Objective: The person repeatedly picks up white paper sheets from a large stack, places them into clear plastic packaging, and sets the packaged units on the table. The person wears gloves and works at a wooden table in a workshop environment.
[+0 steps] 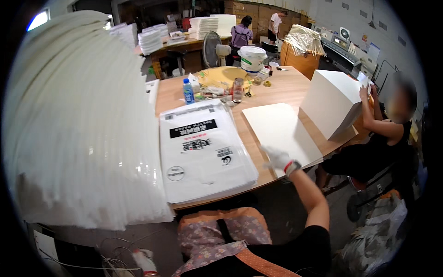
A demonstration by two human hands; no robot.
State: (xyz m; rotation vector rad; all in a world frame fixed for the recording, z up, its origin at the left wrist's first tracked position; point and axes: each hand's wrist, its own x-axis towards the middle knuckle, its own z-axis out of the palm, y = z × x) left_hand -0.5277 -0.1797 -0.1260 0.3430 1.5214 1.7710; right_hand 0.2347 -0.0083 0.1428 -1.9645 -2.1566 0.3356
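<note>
My right hand [279, 159], in a white glove with a red and white cuff, is over the near left edge of a low stack of white paper sheets [284, 129]. Its fingers look apart, though blurred; whether they touch the paper I cannot tell. Down at the lower left hangs my left hand [145, 261], gloved too, below the table, its fingers unclear. Between the paper and a tall bulging pile of plastic-wrapped packs [87, 124] lies a stack of printed white plastic bags [207, 157], flat before me.
A tall white paper block [330, 101] stands at right, where a seated co-worker [387, 124] has both hands at its far corner. Farther back on the wooden table [290, 81] are a white bucket [252, 60], a blue-labelled bottle [188, 91] and a glass jar [237, 90].
</note>
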